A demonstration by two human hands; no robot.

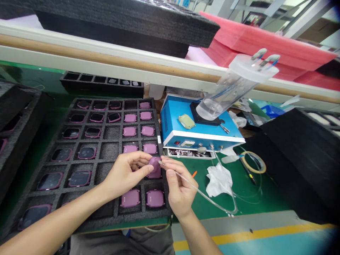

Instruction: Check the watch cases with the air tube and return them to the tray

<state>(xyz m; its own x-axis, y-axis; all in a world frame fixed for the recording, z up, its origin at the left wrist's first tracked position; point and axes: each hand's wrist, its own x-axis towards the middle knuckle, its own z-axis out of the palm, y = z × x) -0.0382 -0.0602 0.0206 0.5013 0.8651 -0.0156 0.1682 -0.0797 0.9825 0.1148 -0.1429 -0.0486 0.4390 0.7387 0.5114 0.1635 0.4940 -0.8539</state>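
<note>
My left hand [124, 173] is closed on a purple watch case [154, 163], pinched between thumb and fingers above a black foam tray [107, 151]. In my right hand [181, 189] is a thin dispensing nozzle [160, 162] on clear tubing [205, 196]. Its tip meets or nearly meets the face of the case; I cannot tell which. Purple watch cases [130, 198] fill several pockets on the tray's right side. Dark-screened purple watch faces [87, 153] sit in pockets on the left.
A blue dispenser box [172, 117] carries a clear cylinder [225, 92] and a pale green watch case [186, 121]. Beneath it is a drawer of small parts [183, 153]. White tissue [219, 180], a tape roll [261, 163] and a black foam stack [294, 156] lie right.
</note>
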